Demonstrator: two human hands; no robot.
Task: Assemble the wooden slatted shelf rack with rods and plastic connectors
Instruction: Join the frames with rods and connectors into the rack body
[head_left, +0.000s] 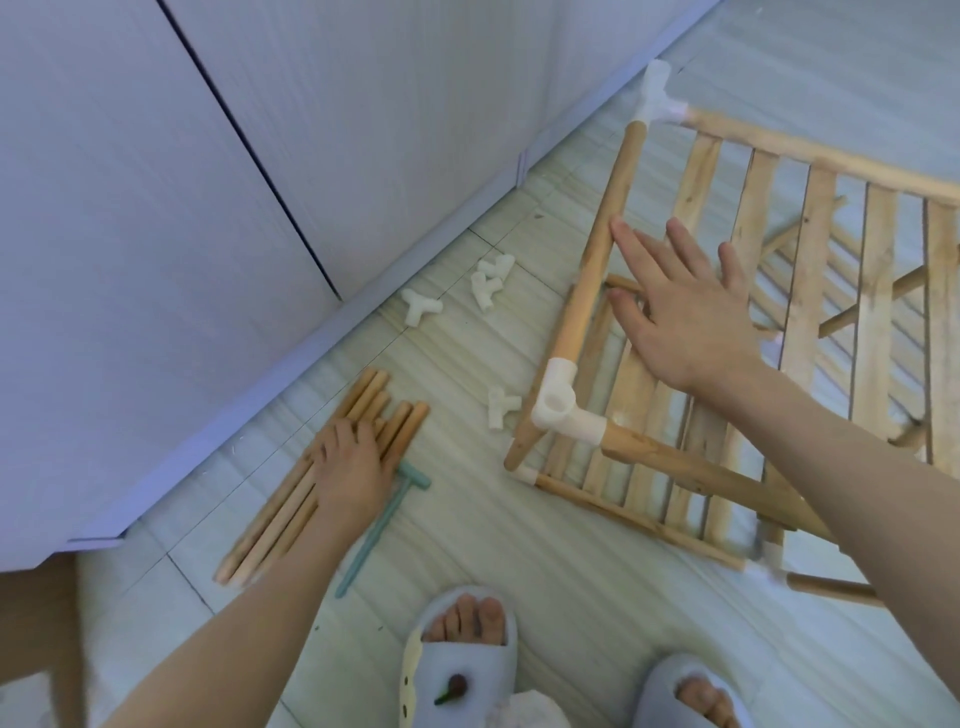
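Slippers: my two slippers (460, 660) sit at the bottom edge, toes out, planted on the tiled floor (571, 597) while I bend over the work.
Left hand: my left hand (353, 467) lies on the bundle of loose rods (291, 509), fingers curled down over them; I judge I am picking out one rod, but I cannot tell whether any single one is gripped yet.
Mallet: a green plastic mallet (382, 525) lies just beside the rods, partly under my left wrist, kept within reach for tapping joints home.
Right hand: my right hand (680, 317) is flat on the rack (831, 291), fingers straight and spread; fingertips (621, 228) touch the upper side rod (597, 254). I take this as steadying the frame.
Open socket: the corner connector (563, 410) at the near end of that rod shows an empty hole facing up, near my right wrist and well apart from my left hand; probably where the next rod goes.
Spare connectors: loose white connectors (491, 283) are scattered on the floor between the rods and the rack.
Far side: white cabinet doors (182, 208) stand behind it all.
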